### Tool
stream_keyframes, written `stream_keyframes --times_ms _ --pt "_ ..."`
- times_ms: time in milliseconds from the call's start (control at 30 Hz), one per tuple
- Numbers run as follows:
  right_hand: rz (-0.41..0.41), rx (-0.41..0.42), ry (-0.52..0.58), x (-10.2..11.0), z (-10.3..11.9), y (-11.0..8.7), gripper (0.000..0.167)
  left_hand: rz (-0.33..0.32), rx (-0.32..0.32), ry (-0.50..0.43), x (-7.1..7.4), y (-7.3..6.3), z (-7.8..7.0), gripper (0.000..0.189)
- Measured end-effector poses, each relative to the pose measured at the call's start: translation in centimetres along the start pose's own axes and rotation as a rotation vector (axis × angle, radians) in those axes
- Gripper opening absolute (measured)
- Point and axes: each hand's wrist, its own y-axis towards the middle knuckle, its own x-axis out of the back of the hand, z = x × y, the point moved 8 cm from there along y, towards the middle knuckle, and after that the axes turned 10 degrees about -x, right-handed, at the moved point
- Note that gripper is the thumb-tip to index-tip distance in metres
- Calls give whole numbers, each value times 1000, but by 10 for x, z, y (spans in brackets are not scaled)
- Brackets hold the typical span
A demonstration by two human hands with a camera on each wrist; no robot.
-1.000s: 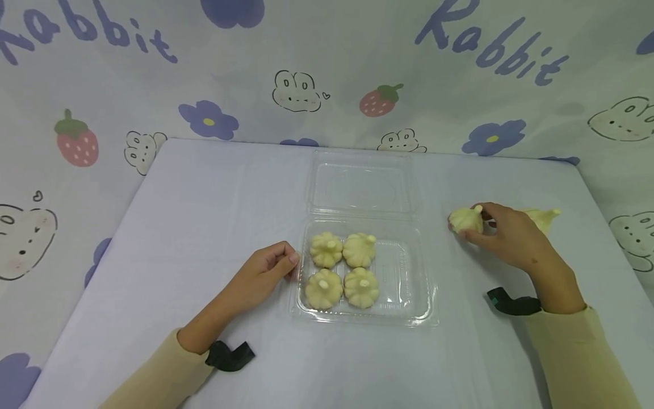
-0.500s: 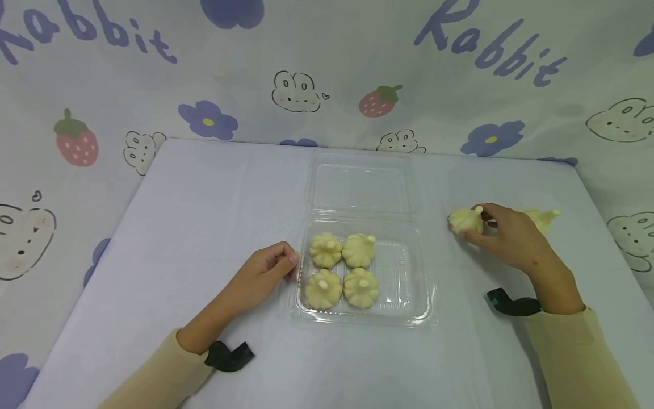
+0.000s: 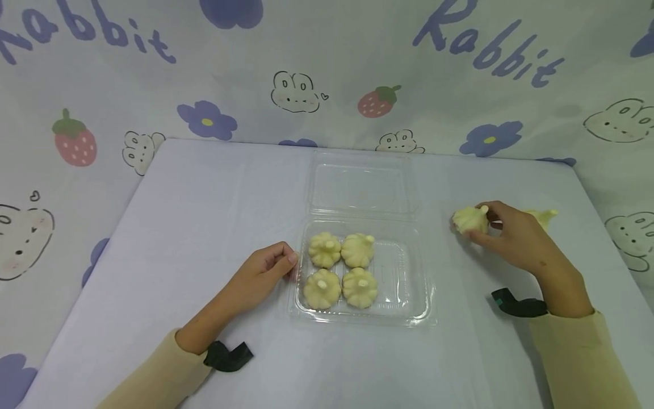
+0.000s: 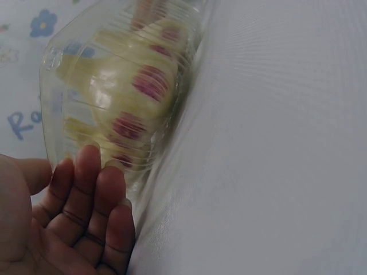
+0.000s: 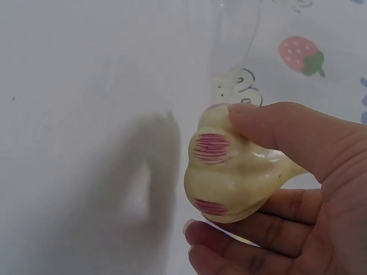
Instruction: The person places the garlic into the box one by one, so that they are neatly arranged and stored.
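Note:
My right hand (image 3: pixel 518 236) pinches a pale garlic bulb (image 3: pixel 470 220) between thumb and fingers, right of the container. In the right wrist view this bulb (image 5: pixel 221 166) shows purple streaks, and its shadow falls on the cloth beside it. At the left edge of a clear plastic clamshell container (image 3: pixel 401 278), my left hand (image 3: pixel 260 275) holds the rim with thumb and curled fingers. Several garlic bulbs (image 3: pixel 322 289) fill the container's left and middle in two rows, stems up. Through its clear wall, the left wrist view shows bulbs (image 4: pixel 129 97) with purple patches.
Another garlic bulb (image 3: pixel 544 217) lies behind my right hand, partly hidden by it. The container's lid (image 3: pixel 363 187) is folded back flat toward the rear. A white cloth (image 3: pixel 214 204) covers the table, and a printed curtain (image 3: pixel 327 51) hangs behind.
My right hand has shifted slightly to the right with the garlic bulb in its grip. The left hand and the container stay in place.

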Motion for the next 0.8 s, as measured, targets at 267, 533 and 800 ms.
stream_keyframes --times_ms 267,533,800 --pt "-12 -2 2 7 13 -9 64 -5 -2 7 0 0 -1 26" --pt "-39 44 9 17 39 -24 58 -7 0 4 1 -1 -1 25" --pt "-91 134 33 23 66 -41 56 -9 -6 7 1 -1 -1 26"
